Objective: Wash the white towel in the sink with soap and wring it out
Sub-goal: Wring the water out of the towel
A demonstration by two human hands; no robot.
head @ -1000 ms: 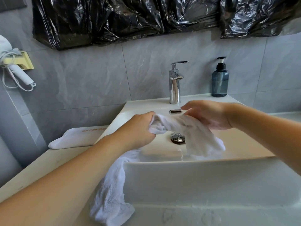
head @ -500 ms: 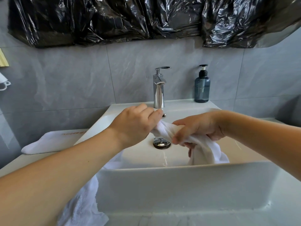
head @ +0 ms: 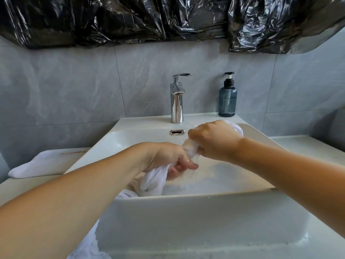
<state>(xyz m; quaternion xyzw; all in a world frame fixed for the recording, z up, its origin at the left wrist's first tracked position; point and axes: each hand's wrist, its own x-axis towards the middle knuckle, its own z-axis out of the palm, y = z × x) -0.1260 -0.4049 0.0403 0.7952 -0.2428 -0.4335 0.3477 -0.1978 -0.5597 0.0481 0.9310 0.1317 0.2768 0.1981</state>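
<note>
The white towel (head: 153, 181) is bunched into a twisted rope over the white sink (head: 186, 212). My left hand (head: 168, 157) grips its lower part above the basin's front left. My right hand (head: 212, 140) grips the upper part, farther back and to the right; a loop of towel shows behind that hand. One end of the towel hangs over the sink's front left rim and down its outside. A blue-grey soap dispenser (head: 227, 98) stands on the sink's back ledge at the right. The drain is hidden by my hands.
A chrome faucet (head: 177, 101) rises at the back middle, with an overflow slot (head: 177, 132) below it. A folded white cloth (head: 46, 162) lies on the counter to the left. Black plastic sheeting (head: 168, 19) hangs on the tiled wall above.
My hands have drawn the towel tight between them: the left dropped toward the front, the right rose toward the back right. The loose part that hung in the basin is now gathered up.
</note>
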